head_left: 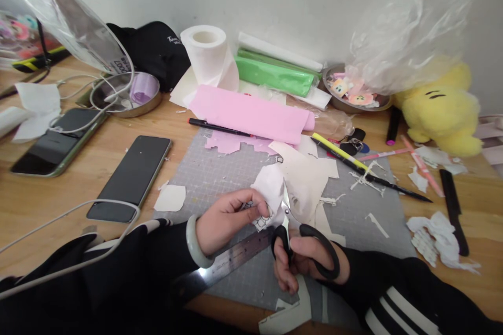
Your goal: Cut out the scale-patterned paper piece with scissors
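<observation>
My left hand (231,217) pinches a piece of white paper (271,186) between thumb and fingers. Black curved lines are drawn on its lower part. Black-handled scissors (286,212) are in my right hand (301,259), with thumb and fingers through the loops. Their blades point away from me and lie against the right edge of the paper; I cannot tell whether they are cutting into it. Beneath both hands is a grey cutting mat (223,183) with a metal ruler (236,257) lying across it. Cream paper offcuts (310,170) spread just beyond the scissors.
Two phones (131,178) lie on the left, with a white cable (78,214) crossing in front. Pink paper (251,112), a paper roll (208,52) and a green packet (277,73) stand at the back. Pens (369,172), a black comb (454,214) and a yellow plush toy (440,102) are right.
</observation>
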{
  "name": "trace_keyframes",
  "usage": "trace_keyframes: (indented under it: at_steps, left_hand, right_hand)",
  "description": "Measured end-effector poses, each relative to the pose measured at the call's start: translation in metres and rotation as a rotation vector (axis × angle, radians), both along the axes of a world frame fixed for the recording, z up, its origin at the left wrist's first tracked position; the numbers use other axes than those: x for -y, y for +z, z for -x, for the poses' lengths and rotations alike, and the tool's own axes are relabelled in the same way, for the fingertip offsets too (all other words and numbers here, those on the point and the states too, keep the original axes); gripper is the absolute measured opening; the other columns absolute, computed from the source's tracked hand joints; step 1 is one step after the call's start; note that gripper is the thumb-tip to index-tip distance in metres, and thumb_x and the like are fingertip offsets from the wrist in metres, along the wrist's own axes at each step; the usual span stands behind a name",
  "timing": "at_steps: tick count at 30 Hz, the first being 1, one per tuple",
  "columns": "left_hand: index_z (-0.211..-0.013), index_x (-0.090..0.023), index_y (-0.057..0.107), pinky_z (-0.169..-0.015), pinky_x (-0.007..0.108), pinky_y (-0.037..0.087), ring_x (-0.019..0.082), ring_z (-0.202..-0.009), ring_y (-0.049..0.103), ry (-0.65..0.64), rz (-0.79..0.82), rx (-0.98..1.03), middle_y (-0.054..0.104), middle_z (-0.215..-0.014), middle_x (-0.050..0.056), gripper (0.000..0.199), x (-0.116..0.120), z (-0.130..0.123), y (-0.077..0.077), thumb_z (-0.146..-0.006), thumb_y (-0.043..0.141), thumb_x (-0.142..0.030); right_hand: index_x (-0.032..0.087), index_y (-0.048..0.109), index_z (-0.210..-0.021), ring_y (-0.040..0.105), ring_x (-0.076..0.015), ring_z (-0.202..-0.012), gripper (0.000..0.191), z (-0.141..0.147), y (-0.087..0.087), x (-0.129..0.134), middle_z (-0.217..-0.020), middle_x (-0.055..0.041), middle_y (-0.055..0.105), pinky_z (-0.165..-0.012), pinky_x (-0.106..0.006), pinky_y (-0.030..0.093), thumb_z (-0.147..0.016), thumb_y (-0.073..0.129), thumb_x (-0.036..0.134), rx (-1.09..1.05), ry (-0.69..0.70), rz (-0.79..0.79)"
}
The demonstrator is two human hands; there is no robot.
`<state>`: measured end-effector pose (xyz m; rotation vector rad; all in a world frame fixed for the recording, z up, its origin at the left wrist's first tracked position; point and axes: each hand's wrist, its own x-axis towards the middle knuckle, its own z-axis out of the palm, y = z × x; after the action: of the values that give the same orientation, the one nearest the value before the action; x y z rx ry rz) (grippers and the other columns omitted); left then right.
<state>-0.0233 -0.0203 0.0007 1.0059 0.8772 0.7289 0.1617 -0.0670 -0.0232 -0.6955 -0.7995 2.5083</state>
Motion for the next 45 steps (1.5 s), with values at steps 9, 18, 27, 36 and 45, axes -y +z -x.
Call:
trace_keyframes:
  at_steps: [9, 18, 27, 36, 45]
  left_hand:
    - [-0.066, -0.013, 0.063, -0.065, 0.025, 0.036, 0.013, -0.065, 0.047, -0.011, -0.010, 0.003, 0.056, -0.066, 0.001, 0.023, -0.0004, 0.0008, -0.0005, -0.071, 0.069, -0.035]
    - [-0.074, -0.014, 0.061, -0.070, 0.026, 0.037, 0.014, -0.070, 0.048, -0.022, -0.097, -0.022, 0.056, -0.072, 0.001, 0.015, -0.0006, 0.0004, -0.0016, -0.076, 0.064, -0.029]
    - [-0.077, -0.014, 0.061, -0.071, 0.025, 0.038, 0.013, -0.071, 0.048, -0.047, -0.101, -0.016, 0.055, -0.073, 0.000, 0.011, -0.0009, 0.0016, -0.0024, -0.078, 0.062, -0.025]
    - [-0.075, -0.013, 0.060, -0.071, 0.024, 0.038, 0.013, -0.071, 0.048, -0.090, -0.089, -0.029, 0.055, -0.073, 0.001, 0.011, -0.0003, 0.0022, -0.0027, -0.079, 0.060, -0.023]
    - [-0.075, -0.013, 0.059, -0.070, 0.025, 0.038, 0.013, -0.071, 0.049, -0.116, -0.084, -0.043, 0.055, -0.072, 0.000, 0.012, -0.0009, 0.0020, -0.0020, -0.078, 0.060, -0.025]
  right_hand:
    - [0.014, 0.043, -0.070, 0.050, -0.0097, -0.052, 0.047, -0.0006, -0.0001, -0.0008, -0.051, 0.0012, 0.049, -0.056, -0.024, 0.039, -0.074, 0.053, 0.059, -0.010, 0.016, -0.002]
    - [0.014, 0.044, -0.071, 0.049, -0.0092, -0.050, 0.046, -0.0002, -0.0006, 0.0008, -0.051, 0.0014, 0.050, -0.058, -0.025, 0.040, -0.073, 0.053, 0.058, -0.002, 0.003, 0.010]
    - [0.014, 0.044, -0.071, 0.051, -0.0099, -0.052, 0.047, -0.0009, 0.0017, 0.0000, -0.051, 0.0006, 0.050, -0.056, -0.024, 0.040, -0.073, 0.054, 0.060, 0.016, 0.007, 0.009]
    - [0.014, 0.044, -0.069, 0.050, -0.0094, -0.051, 0.048, -0.0005, 0.0002, -0.0006, -0.050, 0.0009, 0.050, -0.058, -0.025, 0.040, -0.072, 0.054, 0.060, 0.005, 0.007, 0.012]
    - [0.014, 0.044, -0.070, 0.050, -0.0098, -0.052, 0.046, -0.0010, 0.0007, -0.0006, -0.052, 0.0010, 0.051, -0.057, -0.025, 0.039, -0.074, 0.053, 0.059, -0.014, 0.023, 0.006]
